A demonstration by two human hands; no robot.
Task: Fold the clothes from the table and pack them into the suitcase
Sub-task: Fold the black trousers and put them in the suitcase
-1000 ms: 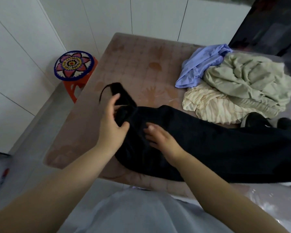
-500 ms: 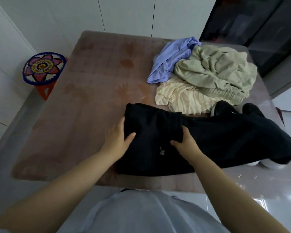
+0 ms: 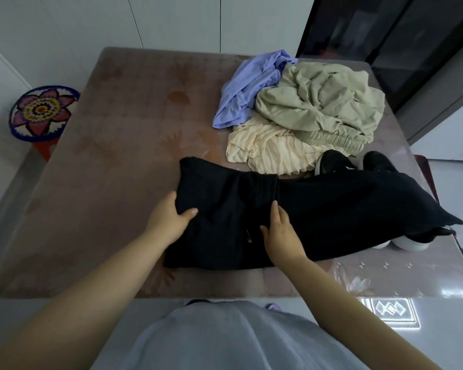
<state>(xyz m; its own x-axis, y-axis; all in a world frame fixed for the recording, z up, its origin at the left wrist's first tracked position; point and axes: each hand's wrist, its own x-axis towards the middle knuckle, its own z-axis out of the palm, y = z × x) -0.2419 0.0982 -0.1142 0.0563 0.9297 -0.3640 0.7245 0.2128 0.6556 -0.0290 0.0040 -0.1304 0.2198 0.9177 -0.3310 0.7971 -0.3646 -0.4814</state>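
The black trousers (image 3: 332, 209) lie across the near half of the worktop (image 3: 118, 156), running from its middle out to the right edge. Their left part is doubled over into a thick block, with a ribbed waistband showing along the fold and a small cord tip just near of it.

The left hand (image 3: 171, 220) grips the left edge of that folded block, thumb lying on top of the cloth and fingers curled round the edge. The right hand (image 3: 281, 233) rests on the middle of the trousers just right of the waistband, fingers straight and laid flat on the fabric, holding nothing.

Farther back and to the right sits a loose pile of unfolded clothes: a lavender garment (image 3: 246, 102) on the far left of the heap, a sage green garment (image 3: 318, 105) bunched beside and partly over it, and a cream crinkled garment (image 3: 273, 150) spread nearest, its near edge touching the trousers. Two black shoes (image 3: 332, 161) with white soles stand just right of the cream cloth, and the trousers drape over their near ends.

Left of the worktop stands a red stool (image 3: 42, 110) with a round flower-patterned seat. A dark glass-fronted cabinet (image 3: 385, 49) stands at the far right. The person's pale grey top (image 3: 225, 337) fills the near edge of the view.
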